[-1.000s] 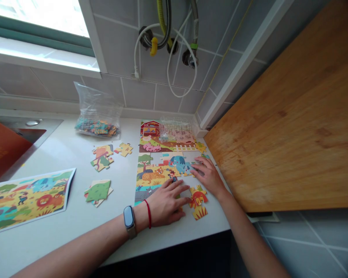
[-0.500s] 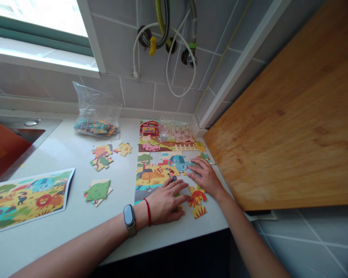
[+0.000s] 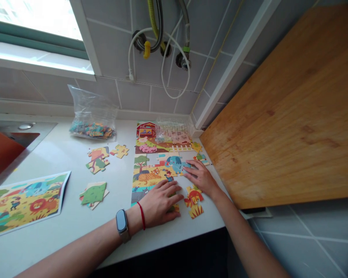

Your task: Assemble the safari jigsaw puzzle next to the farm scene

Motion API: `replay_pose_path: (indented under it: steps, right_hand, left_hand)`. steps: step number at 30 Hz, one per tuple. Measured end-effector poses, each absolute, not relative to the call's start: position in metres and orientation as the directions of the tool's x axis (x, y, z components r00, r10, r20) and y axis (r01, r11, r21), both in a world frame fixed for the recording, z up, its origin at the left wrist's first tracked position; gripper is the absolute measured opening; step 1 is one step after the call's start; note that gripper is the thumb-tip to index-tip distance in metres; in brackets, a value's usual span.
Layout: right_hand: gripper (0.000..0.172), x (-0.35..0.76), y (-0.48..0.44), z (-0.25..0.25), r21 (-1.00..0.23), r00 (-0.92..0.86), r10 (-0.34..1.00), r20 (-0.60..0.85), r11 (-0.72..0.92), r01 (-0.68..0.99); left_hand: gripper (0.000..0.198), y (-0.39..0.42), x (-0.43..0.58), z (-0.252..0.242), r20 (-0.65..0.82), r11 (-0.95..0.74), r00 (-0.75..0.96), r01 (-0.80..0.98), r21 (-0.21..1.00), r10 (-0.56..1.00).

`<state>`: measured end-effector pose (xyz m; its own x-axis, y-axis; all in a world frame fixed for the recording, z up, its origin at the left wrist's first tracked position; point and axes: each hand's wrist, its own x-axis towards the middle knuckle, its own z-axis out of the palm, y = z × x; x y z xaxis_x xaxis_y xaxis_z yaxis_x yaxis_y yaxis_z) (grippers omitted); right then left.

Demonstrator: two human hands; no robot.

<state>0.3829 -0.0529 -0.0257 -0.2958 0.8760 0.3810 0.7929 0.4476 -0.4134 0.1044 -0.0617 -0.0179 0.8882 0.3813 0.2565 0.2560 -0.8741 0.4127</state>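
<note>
A partly joined animal puzzle [image 3: 150, 173] lies on the white counter [image 3: 60, 224] near its right end. My left hand [image 3: 159, 202] lies flat on the puzzle's lower part, fingers stretched out; a watch and a red cord are on that wrist. My right hand [image 3: 201, 178] rests flat, fingers spread, on the puzzle's right side beside the blue elephant [image 3: 174, 164]. Between the two hands lie a lion piece [image 3: 193, 196] and a yellow grass piece [image 3: 196, 211], loose near the counter's front edge.
A finished farm puzzle [image 3: 150, 141] with a clear bag [image 3: 174, 129] on it lies behind. Loose pieces [image 3: 97, 159] and a green piece stack [image 3: 93, 193] lie left. A bag of pieces [image 3: 92, 129], a picture sheet [image 3: 23, 200], a sink [image 3: 14, 139], a wooden board [image 3: 284, 127] at right.
Both hands stay flat on the puzzle; my right hand has slid slightly left toward the elephant. The camera has shifted a little, moving everything left in view.
</note>
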Motion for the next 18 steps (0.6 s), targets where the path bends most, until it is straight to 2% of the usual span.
replay_pose_path:
  steps: [7,18]
  right_hand:
    - [0.025,0.3835,-0.0511,-0.0285,-0.412,-0.312,0.859,0.405,0.476,0.777]
    - [0.024,0.3807,-0.0498,-0.0288,-0.397,-0.326,0.838,0.438,0.505,0.766]
  left_hand:
    - [0.024,-0.0632,0.1041,-0.0187,0.328,-0.885,0.865,0.237,0.401,0.38]
    - [0.021,-0.064,0.1026,-0.0189,0.338,-0.883,0.86,0.23,0.41,0.381]
